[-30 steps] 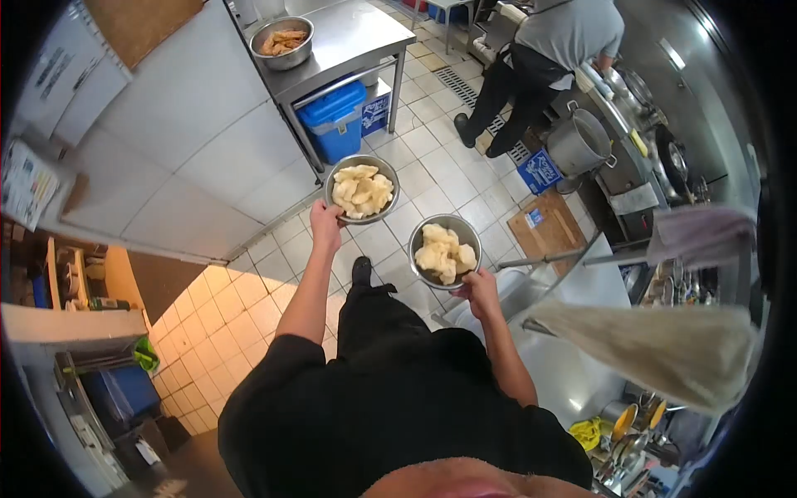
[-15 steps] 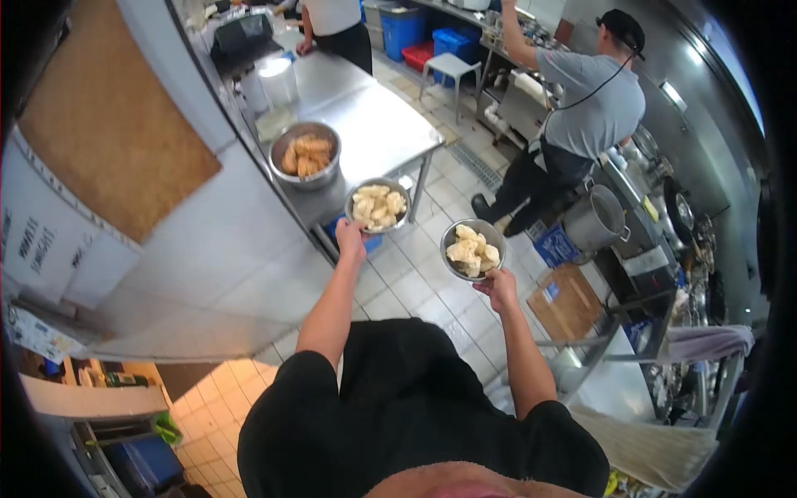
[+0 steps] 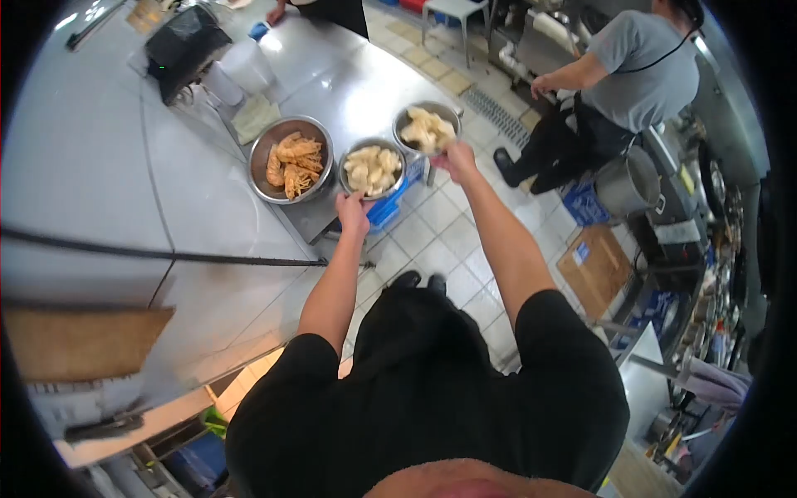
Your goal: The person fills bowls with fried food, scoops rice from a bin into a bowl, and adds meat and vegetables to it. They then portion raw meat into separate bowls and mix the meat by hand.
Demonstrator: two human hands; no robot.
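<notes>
My left hand (image 3: 354, 212) grips the near rim of a metal bowl (image 3: 402, 178) holding pale, lumpy food pieces (image 3: 370, 169). A second metal bowl (image 3: 399, 124), with similar pale pieces (image 3: 429, 130) in it, is pinched at its near edge by my right hand (image 3: 455, 161). Both bowls overlap the front end of the steel table (image 3: 320, 62) in this view, side by side. Just left of them on the table stands a larger metal bowl (image 3: 261, 158) of orange-brown prawns (image 3: 297, 162).
A black machine (image 3: 184, 50) and a clear plastic container (image 3: 247, 66) stand farther back on the table. To the right, a person in a grey shirt (image 3: 647, 62) is beside a tall pot (image 3: 627, 183). Another person's hand (image 3: 276, 15) rests at the table's far side.
Both bowls have moved toward the table, the right one swinging up and left beside the other. My view has shifted closer to the table. The grey-shirted person has lowered an arm.
</notes>
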